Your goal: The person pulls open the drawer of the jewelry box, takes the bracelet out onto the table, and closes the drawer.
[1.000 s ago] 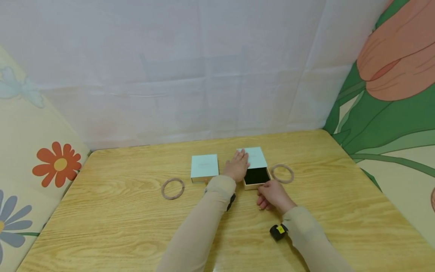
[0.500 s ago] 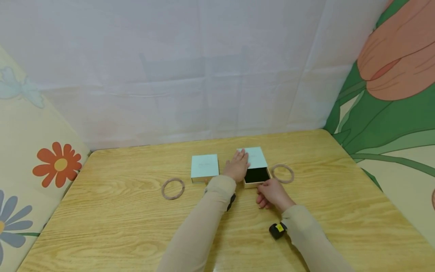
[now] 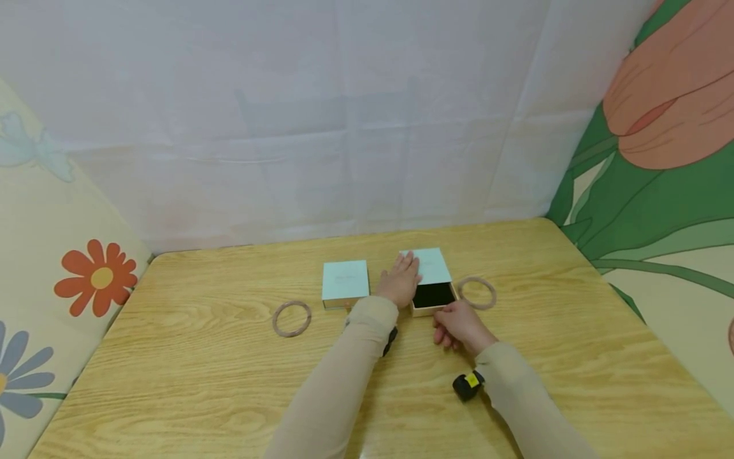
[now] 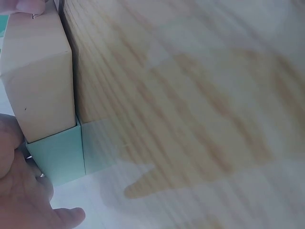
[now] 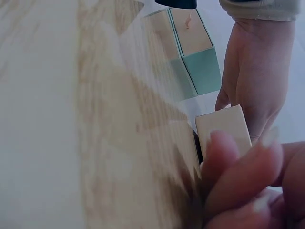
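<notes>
A mint drawer-style gift box (image 3: 434,268) lies right of centre, its cream drawer (image 3: 425,312) slid partly out toward me and showing a black interior. My left hand (image 3: 399,282) rests over the left part of the mint sleeve, fingers stretched out. At the drawer's front right corner, my right hand (image 3: 463,325) pinches the front edge with curled fingers. In the left wrist view, fingertips (image 4: 31,5) lie against the drawer front, above a small dark slot. A pinkish bangle (image 3: 477,292) lies just right of the box.
Left of my left hand stands a second mint box (image 3: 345,280), closed, with a small ribbon tab (image 5: 188,20). Another pinkish bangle (image 3: 292,319) lies farther left on the wooden table (image 3: 201,357). A white cloth (image 3: 367,127) hangs behind the table.
My right hand has shifted slightly away from me, and the drawer front sits a little nearer the sleeve. My left hand has stayed in place.
</notes>
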Tool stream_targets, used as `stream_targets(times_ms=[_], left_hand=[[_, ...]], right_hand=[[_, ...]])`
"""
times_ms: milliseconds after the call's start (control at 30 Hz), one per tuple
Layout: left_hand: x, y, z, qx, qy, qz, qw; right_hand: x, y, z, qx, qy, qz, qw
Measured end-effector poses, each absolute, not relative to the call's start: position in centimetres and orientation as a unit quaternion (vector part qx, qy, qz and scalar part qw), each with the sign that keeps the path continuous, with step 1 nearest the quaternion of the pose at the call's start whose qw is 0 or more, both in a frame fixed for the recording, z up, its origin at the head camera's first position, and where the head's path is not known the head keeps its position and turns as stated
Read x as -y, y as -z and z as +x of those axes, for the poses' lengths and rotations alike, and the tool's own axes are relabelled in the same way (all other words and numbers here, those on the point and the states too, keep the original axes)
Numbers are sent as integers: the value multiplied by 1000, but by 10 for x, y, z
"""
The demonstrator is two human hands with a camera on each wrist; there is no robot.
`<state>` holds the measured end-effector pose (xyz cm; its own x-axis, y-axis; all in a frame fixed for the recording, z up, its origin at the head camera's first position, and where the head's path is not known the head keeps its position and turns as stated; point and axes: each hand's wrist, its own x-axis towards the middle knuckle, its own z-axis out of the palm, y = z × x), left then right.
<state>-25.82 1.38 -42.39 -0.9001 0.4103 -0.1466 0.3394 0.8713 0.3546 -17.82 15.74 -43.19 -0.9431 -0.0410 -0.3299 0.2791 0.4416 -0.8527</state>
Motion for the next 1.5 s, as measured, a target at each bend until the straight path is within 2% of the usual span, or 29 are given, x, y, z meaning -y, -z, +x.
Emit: stream_targets(times_ms=[333,767,800,1000,1033,1500], left_hand=[[-13,411,-249,-964,-149,188,111],[-14,415,-253,-965,-147,189,111],[-17,432,-264,-967,-140,190,101],[-17,431,-264,-966,-140,189,108],[-15,414,-253,-964,-145,188,120],[-14,412,-251,-965,-141,189,118]], right_hand=[[-159,433,-182,-828,533,71,157],[-160,434,-186,-820,544,74,163],[-160,433,-186,-820,543,75,165],[-160,434,-188,-819,543,77,170],[-160,434,-188,-818,544,77,169],[-159,435,-191,-813,553,82,164]])
